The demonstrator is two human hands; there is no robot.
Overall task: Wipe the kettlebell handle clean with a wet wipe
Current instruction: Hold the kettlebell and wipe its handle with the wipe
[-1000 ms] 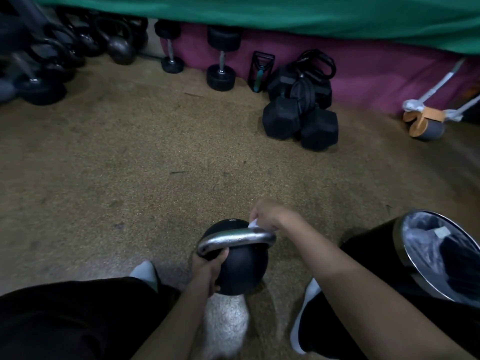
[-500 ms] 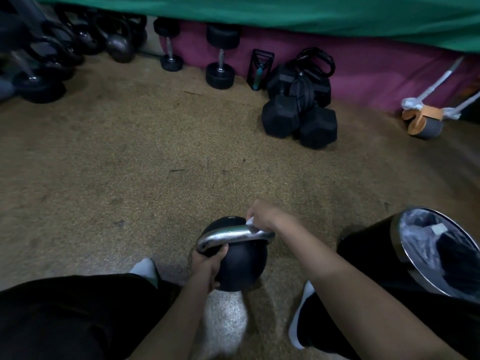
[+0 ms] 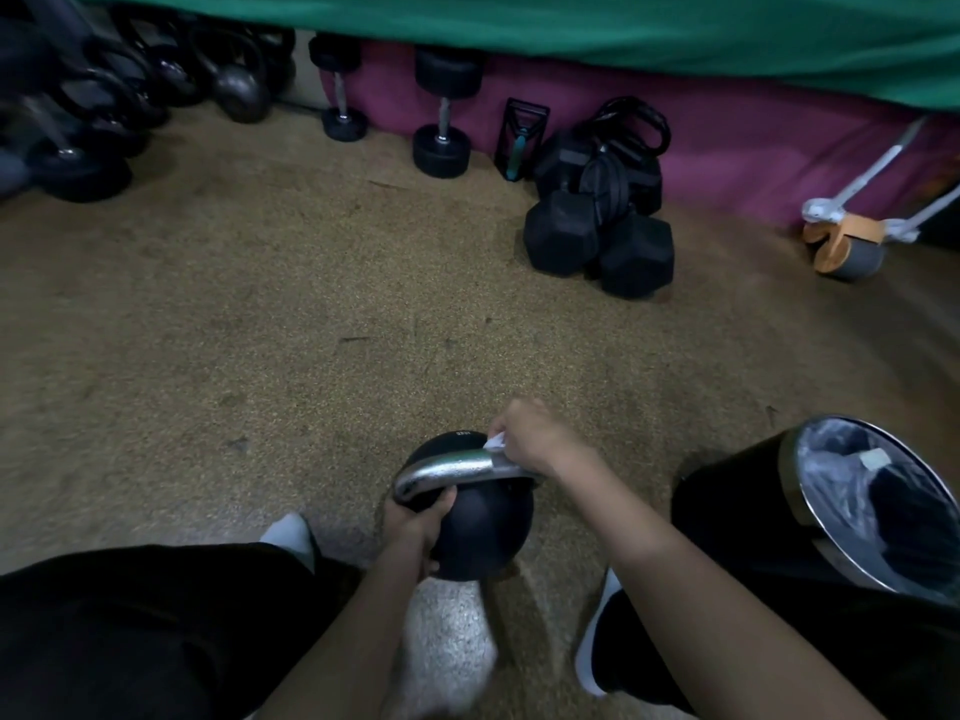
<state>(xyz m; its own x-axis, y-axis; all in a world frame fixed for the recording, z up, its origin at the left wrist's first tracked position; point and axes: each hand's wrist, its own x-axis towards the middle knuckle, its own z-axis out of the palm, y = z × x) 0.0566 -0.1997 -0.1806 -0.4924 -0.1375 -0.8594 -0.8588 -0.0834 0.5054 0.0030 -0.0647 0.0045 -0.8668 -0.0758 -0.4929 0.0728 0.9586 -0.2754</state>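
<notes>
Pinching a white wipe [image 3: 496, 442] against the right end of the metal handle [image 3: 447, 467], right hand [image 3: 535, 436] curls over it. Left hand [image 3: 415, 527] grasps the black kettlebell [image 3: 480, 535] by the handle's left base. Kettlebell is on the speckled floor [image 3: 311, 330] between the person's shoes [image 3: 291, 535]; lined bin [image 3: 727, 511] stands near, right.

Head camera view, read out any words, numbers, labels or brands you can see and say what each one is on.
Kettlebell: a small pale marking near the top of the ball, too blurred to read.
White scrap in the bin: no print can be made out.
Hex dumbbells and wet wipe: no readable text.
Nothing else carries legible text.
</notes>
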